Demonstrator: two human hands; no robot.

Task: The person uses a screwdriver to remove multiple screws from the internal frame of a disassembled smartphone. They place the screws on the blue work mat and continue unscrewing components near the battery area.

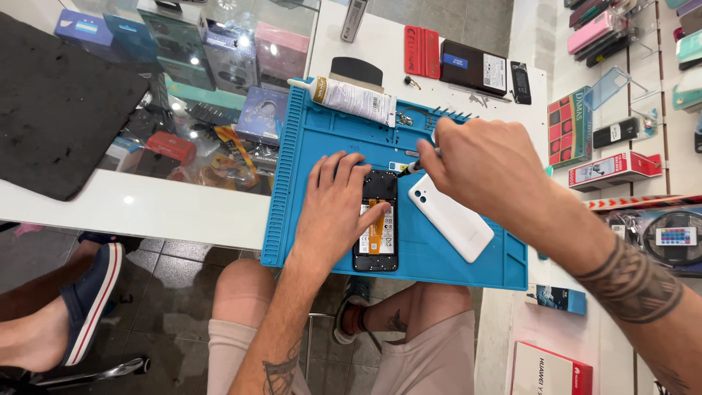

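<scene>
An opened phone (378,227) with its back removed lies face down at the centre of the frame, on a blue work mat (329,143); its black inner frame, a battery and an orange flex strip show. The left hand (334,208) lies flat over the phone's left side, fingers spread and pressing down, the thumb resting across the battery. The right hand (479,164), just right of centre and a little higher, has its fingers closed around a small screwdriver (417,165), whose tip meets the phone's upper right corner. Just beside the phone, to its right, a white back cover (452,217) lies on the mat at a slant, camera holes toward the top.

Along the mat's upper edge lies a white glue tube (352,98). Above it, on the white counter (146,208), sit a dark curved pad (356,71), a red tool sleeve (422,52) and a black box (474,67). At the upper left a glass display case (219,88) holds boxed goods, and a black mat (58,102) covers its corner. Small boxes (592,146) stand at the right edge. At the lower left, another person's foot in a blue slipper (91,296) shows.
</scene>
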